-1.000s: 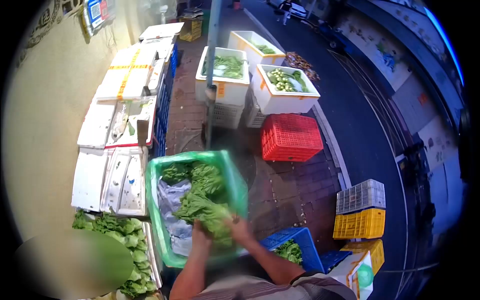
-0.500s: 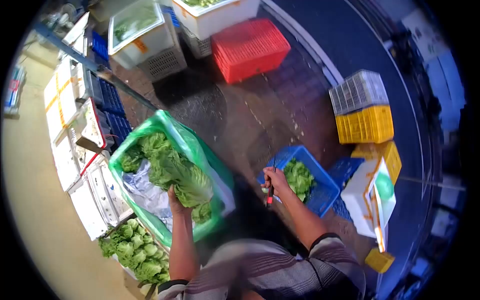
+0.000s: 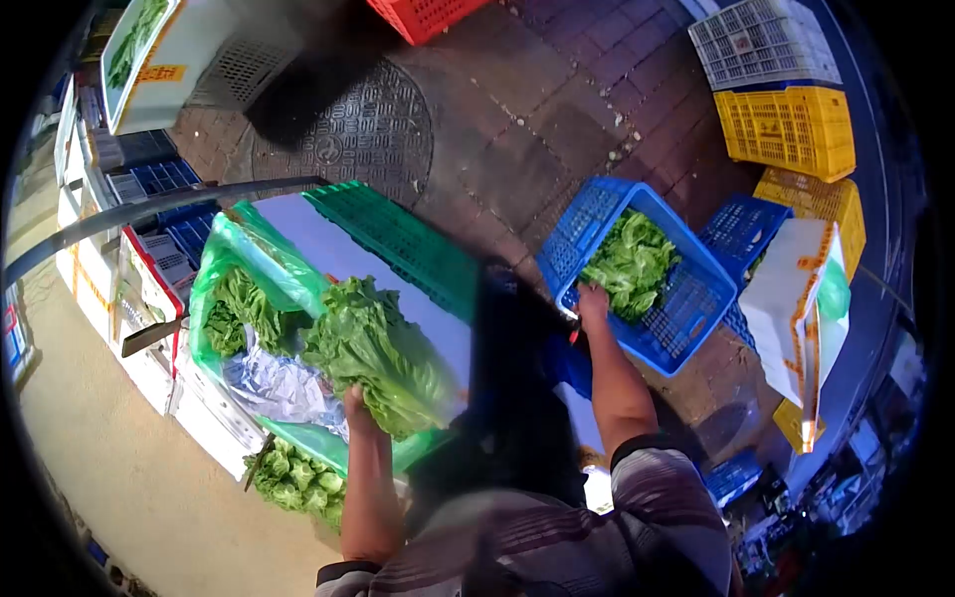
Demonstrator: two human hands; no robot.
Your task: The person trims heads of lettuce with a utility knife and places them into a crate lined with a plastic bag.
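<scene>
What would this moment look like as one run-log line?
left hand: holding leafy lettuce | right hand: gripping red-ended tool by blue crate | green-lined box: crumpled wrapping inside

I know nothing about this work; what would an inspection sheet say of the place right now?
Surface: paving with a round cover and scattered pale scraps.
Things: leafy head over a green-lined box; blue crate holding loose greens.
Clutter: grey crate stacked on a yellow crate; white foam box nearby.
Hands: left hand grips the leafy head; right hand is by the blue crate's edge, its grip unclear.
Cables: nothing certain seen.
Surroundings: pole at left, pale wall.
</scene>
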